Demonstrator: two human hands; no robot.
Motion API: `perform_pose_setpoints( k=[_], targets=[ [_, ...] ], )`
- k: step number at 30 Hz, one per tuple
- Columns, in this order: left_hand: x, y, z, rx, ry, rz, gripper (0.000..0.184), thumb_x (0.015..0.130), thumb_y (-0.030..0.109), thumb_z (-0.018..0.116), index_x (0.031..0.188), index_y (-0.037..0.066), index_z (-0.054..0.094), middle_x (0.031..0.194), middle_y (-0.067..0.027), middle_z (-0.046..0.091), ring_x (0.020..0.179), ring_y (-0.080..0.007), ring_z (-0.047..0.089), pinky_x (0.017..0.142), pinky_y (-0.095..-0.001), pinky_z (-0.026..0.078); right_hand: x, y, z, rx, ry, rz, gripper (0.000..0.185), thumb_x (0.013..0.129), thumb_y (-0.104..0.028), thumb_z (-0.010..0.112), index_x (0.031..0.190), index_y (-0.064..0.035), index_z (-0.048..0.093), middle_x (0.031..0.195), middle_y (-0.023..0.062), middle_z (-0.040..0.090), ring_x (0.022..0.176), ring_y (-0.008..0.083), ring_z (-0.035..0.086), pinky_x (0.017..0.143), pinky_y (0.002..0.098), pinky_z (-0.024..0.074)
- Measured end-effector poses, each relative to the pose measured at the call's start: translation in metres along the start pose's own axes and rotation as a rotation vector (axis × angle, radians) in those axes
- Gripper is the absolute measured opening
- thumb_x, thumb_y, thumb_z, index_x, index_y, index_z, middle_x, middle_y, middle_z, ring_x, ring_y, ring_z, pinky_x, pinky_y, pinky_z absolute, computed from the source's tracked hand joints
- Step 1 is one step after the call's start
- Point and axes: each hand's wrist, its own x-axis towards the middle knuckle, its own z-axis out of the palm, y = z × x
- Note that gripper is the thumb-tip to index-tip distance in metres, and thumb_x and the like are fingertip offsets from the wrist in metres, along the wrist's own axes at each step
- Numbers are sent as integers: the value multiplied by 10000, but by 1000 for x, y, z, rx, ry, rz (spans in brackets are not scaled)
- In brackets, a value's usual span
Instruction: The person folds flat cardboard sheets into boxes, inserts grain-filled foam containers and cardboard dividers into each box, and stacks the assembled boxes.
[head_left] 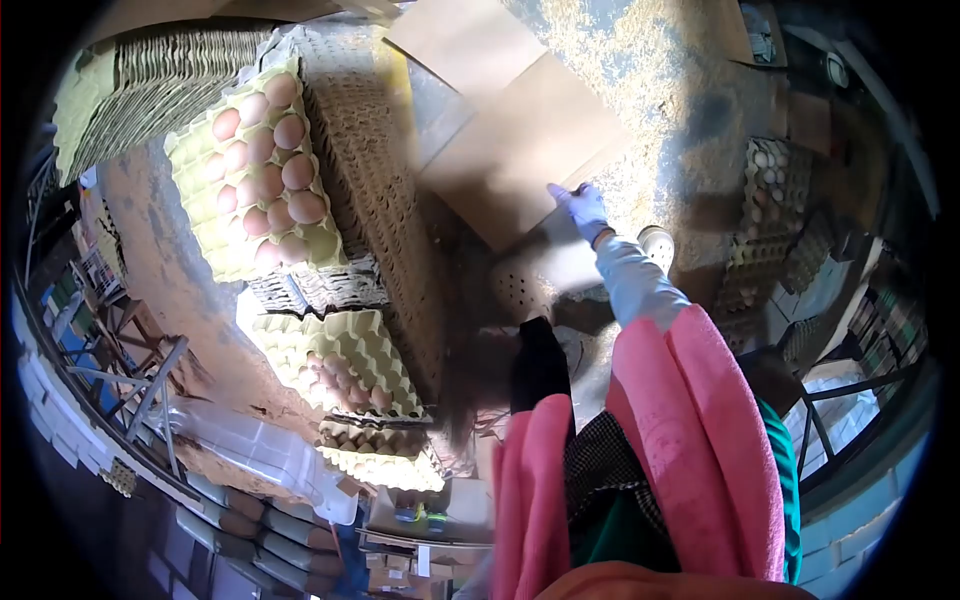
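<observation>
My right hand [585,210], in a pale thin glove, is at the near right edge of a brown cardboard sheet [520,150]. Its fingertips lie over the edge, and the hand appears closed on it. A second cardboard piece [465,45] adjoins the sheet on its far side. Below the hand, a shoe with holes [520,285] and a second shoe [656,245] show on the floor. My left hand is not in view.
Left of the cardboard, a tall stack of egg trays [370,150] carries a tray of brown eggs [260,180]. Nearer stands another partly filled egg tray [340,365]. Stacked trays [180,75] rise at the far left. More egg trays [765,190] lie right. Pale shavings [640,70] cover the floor.
</observation>
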Motion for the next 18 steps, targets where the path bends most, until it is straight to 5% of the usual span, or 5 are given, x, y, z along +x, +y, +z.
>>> perform_pose_setpoints(
  k=[3,7,12,15,18],
  targets=[
    [-1,-10,4,12,25,68,266,878,135,616,1114,11,614,1088,-235,639,991,-424,600,861,-489,503,-22,-21,-45,296,-239,-100,350,827,-370,797,850,-41,679,636,-11,587,520,69,483,473,267,383],
    [-10,-27,8,159,-102,45,364,888,247,625,1172,19,626,1117,-212,646,1059,-390,599,935,-487,478,-141,-98,-159,494,-315,-249,223,904,-201,727,1058,-56,654,660,-64,545,507,26,421,457,208,320],
    [10,-35,10,73,22,179,533,847,254,677,1303,19,532,1269,-245,561,1174,-404,538,990,-462,448,-287,-171,-306,569,-400,-295,352,917,-126,704,1237,-11,613,1050,18,681,929,90,611,812,257,502],
    [53,56,-55,-186,408,469,722,840,159,697,1464,-10,375,1467,-252,412,1375,-411,374,1145,-452,316,-355,-195,-398,374,-460,-404,371,919,-67,684,1272,-8,586,1149,46,678,1053,119,617,919,282,495],
    [13,231,-222,-568,170,658,844,845,111,686,1540,24,216,1583,-202,230,1454,-340,250,1166,-425,276,-427,-218,-480,138,-463,-396,380,853,-157,784,1181,-22,649,1024,41,712,940,100,627,832,275,506]
  ],
)
